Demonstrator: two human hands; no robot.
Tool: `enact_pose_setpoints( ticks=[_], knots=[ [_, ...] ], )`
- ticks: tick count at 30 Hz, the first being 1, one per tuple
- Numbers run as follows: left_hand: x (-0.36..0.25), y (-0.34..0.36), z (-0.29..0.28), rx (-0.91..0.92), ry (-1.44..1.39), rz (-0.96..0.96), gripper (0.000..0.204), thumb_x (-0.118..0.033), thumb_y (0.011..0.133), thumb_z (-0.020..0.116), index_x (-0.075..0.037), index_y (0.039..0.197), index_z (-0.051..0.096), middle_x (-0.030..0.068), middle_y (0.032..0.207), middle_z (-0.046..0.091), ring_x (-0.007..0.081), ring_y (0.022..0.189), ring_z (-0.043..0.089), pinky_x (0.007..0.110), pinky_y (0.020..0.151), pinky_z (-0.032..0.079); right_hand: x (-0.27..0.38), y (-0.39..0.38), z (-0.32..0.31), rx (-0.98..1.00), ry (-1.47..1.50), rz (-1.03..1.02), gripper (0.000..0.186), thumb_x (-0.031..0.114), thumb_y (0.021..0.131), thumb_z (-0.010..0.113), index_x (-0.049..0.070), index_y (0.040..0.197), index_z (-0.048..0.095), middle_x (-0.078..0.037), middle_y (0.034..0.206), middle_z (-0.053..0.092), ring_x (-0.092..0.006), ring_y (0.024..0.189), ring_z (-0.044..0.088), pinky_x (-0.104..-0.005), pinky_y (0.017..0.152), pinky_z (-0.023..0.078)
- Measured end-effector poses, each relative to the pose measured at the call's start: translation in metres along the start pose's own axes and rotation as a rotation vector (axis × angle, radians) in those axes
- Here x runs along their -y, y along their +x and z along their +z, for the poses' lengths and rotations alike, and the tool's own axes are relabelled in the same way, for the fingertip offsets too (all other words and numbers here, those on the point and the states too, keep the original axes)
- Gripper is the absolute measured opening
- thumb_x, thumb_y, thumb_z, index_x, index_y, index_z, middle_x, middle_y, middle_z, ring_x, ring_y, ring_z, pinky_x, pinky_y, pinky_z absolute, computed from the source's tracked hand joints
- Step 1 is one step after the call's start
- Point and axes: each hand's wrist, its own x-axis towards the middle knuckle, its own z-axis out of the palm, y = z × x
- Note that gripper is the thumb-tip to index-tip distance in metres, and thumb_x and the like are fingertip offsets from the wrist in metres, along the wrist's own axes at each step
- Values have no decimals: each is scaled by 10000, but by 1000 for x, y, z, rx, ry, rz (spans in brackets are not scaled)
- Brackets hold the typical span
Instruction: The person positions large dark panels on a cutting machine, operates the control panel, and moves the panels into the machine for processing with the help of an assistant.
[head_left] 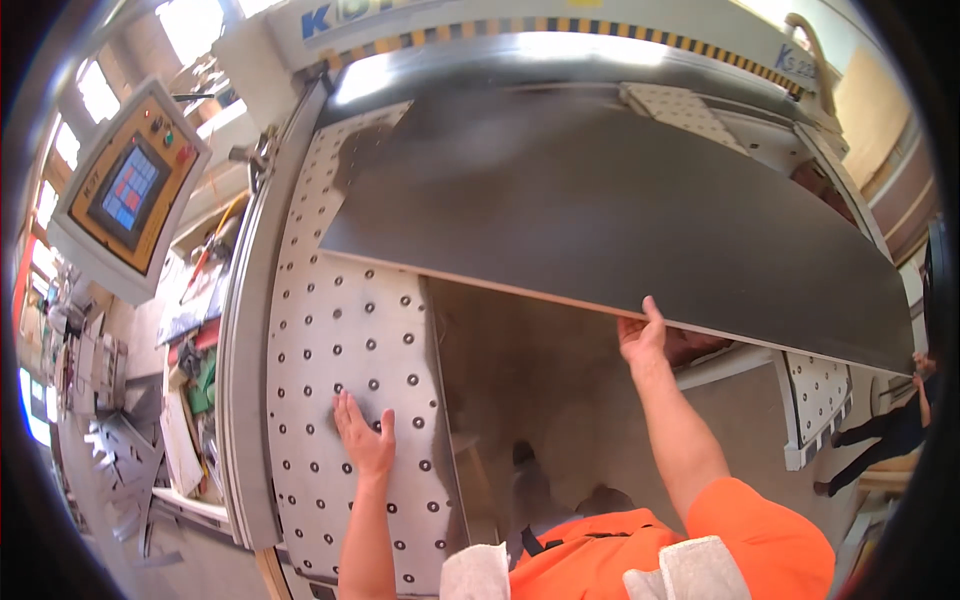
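Note:
A large dark grey panel (600,200) with a thin pale edge lies at a slant across the machine's bed. My right hand (643,338) grips its near edge, thumb on top and the other fingers mostly hidden underneath. Farther left, my left hand (366,436) is open, fingers stretched out over the white air-cushion table (340,320) dotted with small round nozzles; it appears to rest on that surface and holds nothing. At the far right, a co-worker's hands (922,370) are at the panel's right corner.
The machine's beam (560,28), with a black-and-yellow striped strip, spans the back. A control panel (130,195) with a lit screen stands at left. Beside the left rail is a cluttered shelf (205,350). A second nozzle table (815,395) stands at right, near the co-worker (880,425).

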Motion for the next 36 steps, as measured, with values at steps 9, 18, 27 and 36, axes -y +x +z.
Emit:
enact_pose_setpoints(
  ticks=[9, 18, 27, 36],
  knots=[
    [-15, -5, -11, -100, -185, -78, 702, -210, 868, 708, 90, 1425, 404, 260, 1474, 425, 407, 1430, 329, 459, 1176, 278, 35, 13, -27, -19, -239, -62, 212, 192, 855, 761, 83, 993, 643, -57, 932, 673, -197, 832, 656, -319, 745, 565],
    [-25, -196, -92, -251, 83, -46, 586, -192, 854, 714, 98, 1321, 509, 280, 1334, 534, 454, 1304, 446, 486, 1113, 353, 100, -88, -189, 95, -310, 58, 228, 169, 893, 686, 65, 1093, 646, -73, 1030, 699, -214, 934, 673, -359, 786, 570],
    [-50, -473, -202, -243, 428, -252, 521, -244, 857, 699, 80, 1242, 566, 266, 1221, 586, 446, 1155, 513, 496, 1023, 411, 235, -198, -351, 110, -498, 205, 145, 197, 894, 689, 88, 985, 659, -21, 940, 699, -158, 871, 671, -309, 760, 577],
    [-75, -641, -255, -155, 374, -521, 479, -318, 881, 694, 48, 1179, 611, 246, 1139, 610, 426, 1093, 535, 489, 943, 447, 325, -261, -484, 114, -607, 225, 160, 243, 897, 697, 112, 979, 659, 7, 962, 708, -135, 879, 681, -284, 721, 571]
  ],
)
